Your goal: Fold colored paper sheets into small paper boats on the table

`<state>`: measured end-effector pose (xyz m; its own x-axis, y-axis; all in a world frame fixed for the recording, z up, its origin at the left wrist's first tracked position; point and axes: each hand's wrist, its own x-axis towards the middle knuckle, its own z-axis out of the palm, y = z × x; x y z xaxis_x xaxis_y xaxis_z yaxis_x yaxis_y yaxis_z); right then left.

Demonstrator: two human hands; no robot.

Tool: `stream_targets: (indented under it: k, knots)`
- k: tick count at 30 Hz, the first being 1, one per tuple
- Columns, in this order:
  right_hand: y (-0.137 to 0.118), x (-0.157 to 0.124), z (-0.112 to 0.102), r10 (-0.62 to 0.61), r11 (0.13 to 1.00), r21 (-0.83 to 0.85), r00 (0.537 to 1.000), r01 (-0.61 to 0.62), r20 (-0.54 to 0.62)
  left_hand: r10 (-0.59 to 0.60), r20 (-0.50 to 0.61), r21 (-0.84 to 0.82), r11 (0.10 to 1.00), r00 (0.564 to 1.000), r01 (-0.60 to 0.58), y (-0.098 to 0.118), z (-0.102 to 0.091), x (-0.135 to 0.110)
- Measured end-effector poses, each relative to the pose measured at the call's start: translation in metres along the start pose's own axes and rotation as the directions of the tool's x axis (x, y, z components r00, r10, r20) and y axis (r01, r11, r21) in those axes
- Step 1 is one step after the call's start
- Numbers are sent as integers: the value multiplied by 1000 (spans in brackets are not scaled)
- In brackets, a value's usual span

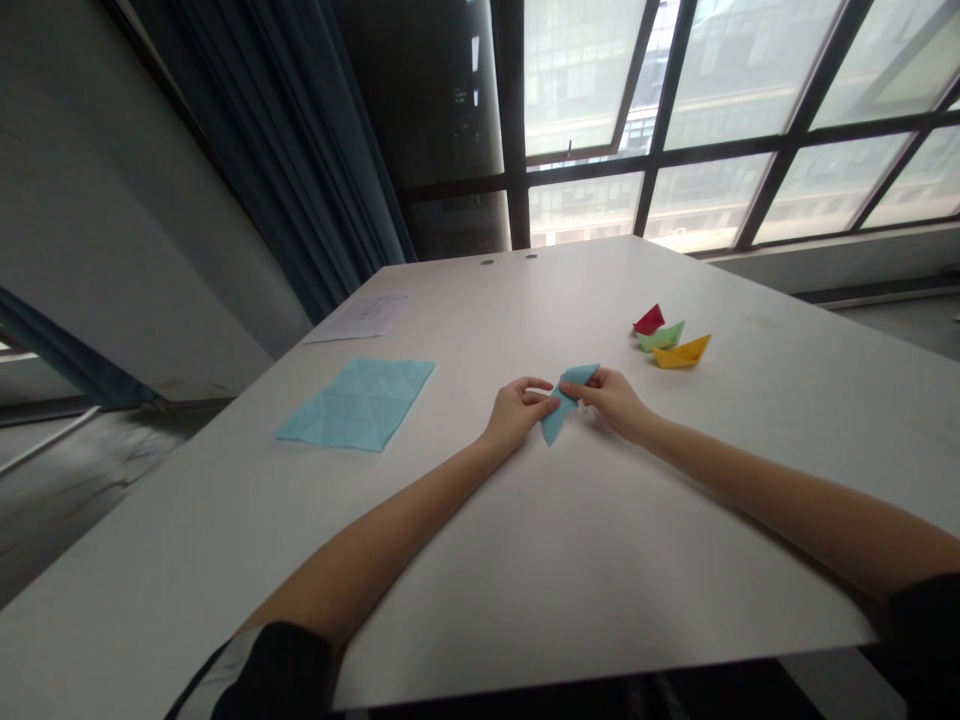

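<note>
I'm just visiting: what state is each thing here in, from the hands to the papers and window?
Left hand: closed on the blue piece
Right hand: closed on the blue piece
Blue piece: folded, held
Blue sheet: unfolded, creased, lying flat
Red boat: folded, set down
Green boat: folded, set down
Yellow boat: folded, set down
White paper: lying flat
Curtain: hanging in folds
Window pane: appears ajar

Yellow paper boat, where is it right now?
In the head view, the yellow paper boat sits on the table at right, beside the green boat, beyond the right hand.
</note>
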<state>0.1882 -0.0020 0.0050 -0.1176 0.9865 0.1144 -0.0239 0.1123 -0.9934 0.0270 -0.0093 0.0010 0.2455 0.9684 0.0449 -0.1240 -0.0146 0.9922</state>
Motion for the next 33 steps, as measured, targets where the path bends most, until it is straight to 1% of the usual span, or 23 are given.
stream_targets:
  k: [3,5,8,12,16,20,26,29,33]
  knots:
    - [0,0,-1,7,1000,6,999,-7,-31,-57,-1,27,998,998,57,0,0,0]
    - [1,1,-3,15,999,35,999,-13,-50,-74,15,27,997,997,74,1,1,0]
    - [1,0,-3,48,992,119,997,-40,-65,-56,56,28,998,997,55,3,1,0]
    - [-1,-1,2,92,960,271,994,-71,-65,-26,94,32,999,995,23,7,1,-1]
    - [-4,-3,6,108,943,325,991,-77,-80,-20,115,27,999,993,17,8,1,-1]
    - [-3,-2,5,83,953,298,993,-53,-89,-25,111,47,999,993,20,7,2,0]
    - [3,0,1,3,989,147,998,6,-64,-42,66,81,996,997,37,3,3,-1]
    - [0,-1,1,-21,998,60,1000,21,-9,-12,60,123,992,998,5,3,3,-1]
    - [-7,-3,2,-36,999,24,998,35,48,44,87,182,982,995,-60,3,2,1]
